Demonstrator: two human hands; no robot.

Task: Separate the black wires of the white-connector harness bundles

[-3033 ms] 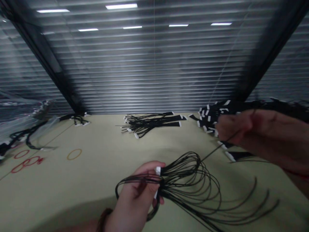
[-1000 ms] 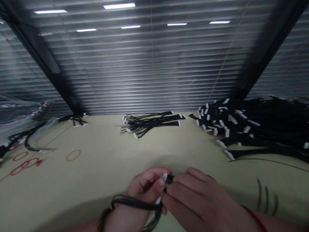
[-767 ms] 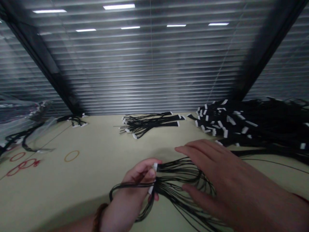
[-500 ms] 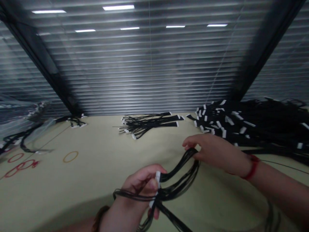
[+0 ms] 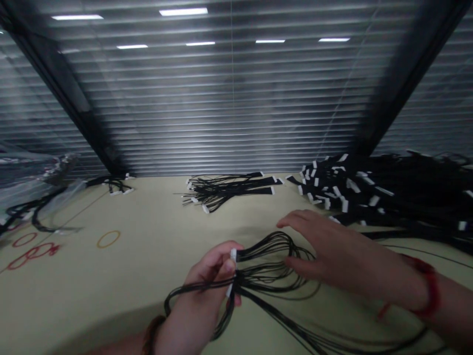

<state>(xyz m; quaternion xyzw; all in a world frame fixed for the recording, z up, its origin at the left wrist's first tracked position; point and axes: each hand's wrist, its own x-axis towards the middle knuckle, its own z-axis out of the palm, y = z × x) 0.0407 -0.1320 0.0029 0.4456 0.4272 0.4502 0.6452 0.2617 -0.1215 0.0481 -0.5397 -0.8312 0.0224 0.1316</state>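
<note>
Between the thumb and fingers of my left hand point(image 5: 201, 301) is the white connector end point(image 5: 233, 255) of a black wire harness point(image 5: 264, 268). Its thin wires fan out to the right in loose loops, and one bundle trails down toward the lower right. Other strands curl over and under the left hand. My right hand point(image 5: 342, 259) hovers at the right side of the loops, thumb and fingers spread apart. The thumb tip overlaps the wires in view; whether it touches them I cannot tell.
Several black cables with white connectors point(image 5: 229, 190) lie near the blinds. At the right is a large heap of black cables point(image 5: 402, 185). On the left are a yellow rubber band point(image 5: 108, 239), red bands point(image 5: 31, 254), more cables point(image 5: 44, 202) and a clear plastic bag point(image 5: 33, 170).
My right hand has let go of the wire bend and moved slightly right, its fingers opening. The wires have spread into separate loops. My left hand has shifted slightly left, still holding the connector end.
</note>
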